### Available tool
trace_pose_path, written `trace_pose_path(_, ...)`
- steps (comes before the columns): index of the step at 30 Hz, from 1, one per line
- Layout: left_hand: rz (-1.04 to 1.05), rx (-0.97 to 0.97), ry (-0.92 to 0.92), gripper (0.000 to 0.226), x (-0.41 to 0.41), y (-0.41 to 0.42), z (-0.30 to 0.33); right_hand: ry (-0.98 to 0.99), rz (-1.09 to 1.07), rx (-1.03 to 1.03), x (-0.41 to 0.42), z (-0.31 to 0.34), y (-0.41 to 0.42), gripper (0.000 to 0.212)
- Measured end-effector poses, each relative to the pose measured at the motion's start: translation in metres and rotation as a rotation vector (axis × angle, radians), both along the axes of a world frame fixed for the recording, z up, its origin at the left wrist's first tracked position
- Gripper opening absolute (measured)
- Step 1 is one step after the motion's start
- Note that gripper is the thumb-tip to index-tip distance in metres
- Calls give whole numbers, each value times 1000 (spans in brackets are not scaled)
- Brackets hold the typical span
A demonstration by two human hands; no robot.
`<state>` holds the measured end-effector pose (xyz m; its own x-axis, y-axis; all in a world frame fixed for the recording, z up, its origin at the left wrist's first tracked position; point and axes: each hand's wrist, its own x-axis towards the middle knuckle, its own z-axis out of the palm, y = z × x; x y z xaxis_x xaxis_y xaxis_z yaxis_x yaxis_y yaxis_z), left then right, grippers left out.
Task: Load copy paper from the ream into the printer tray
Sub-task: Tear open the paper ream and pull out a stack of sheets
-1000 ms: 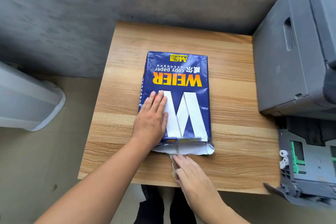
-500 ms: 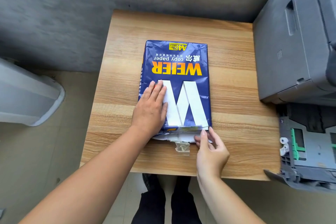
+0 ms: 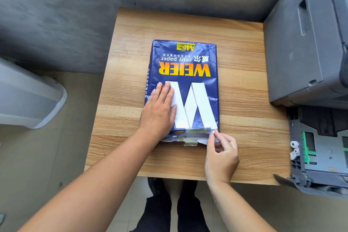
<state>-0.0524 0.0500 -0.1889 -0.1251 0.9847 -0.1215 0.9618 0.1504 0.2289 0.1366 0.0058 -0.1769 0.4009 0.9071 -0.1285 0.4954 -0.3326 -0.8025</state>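
A blue ream of copy paper (image 3: 188, 73) with a big white W lies flat in the middle of the wooden table (image 3: 243, 66). My left hand (image 3: 160, 111) presses flat on its near left part. My right hand (image 3: 221, 154) pinches the white wrapper flap (image 3: 211, 138) at the ream's near right corner. A strip of clear tape (image 3: 190, 141) hangs loose from the torn near end. The grey printer (image 3: 308, 43) stands at the right, and its paper tray (image 3: 323, 149) is pulled out toward me, with green guides showing.
A grey bin (image 3: 28, 96) lies on the floor at the left. A dark grey wall runs behind the table. My feet in black shoes stand under the table's near edge.
My right hand moved from the table's near edge up and right to the ream's near right corner and took hold of the wrapper flap. The tape strip came loose. My left hand stayed put.
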Motion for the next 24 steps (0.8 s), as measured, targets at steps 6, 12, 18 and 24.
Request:
trace_pose_path(6, -2, -15, 16, 60, 1, 0, 0, 64, -37, -19, -1, 4, 4, 3)
trace_pose_path(12, -2, -10, 2, 59, 0, 0, 1, 537, -247, -216, -5, 5, 14, 3)
trace_pose_path(18, -12, -8, -16, 57, -4, 1, 3, 767, -217, -275, 13, 7, 7, 4)
trace_pose_path(24, -3, -28, -20, 59, -4, 0, 4, 910, -153, -358, 26, 9, 2, 17)
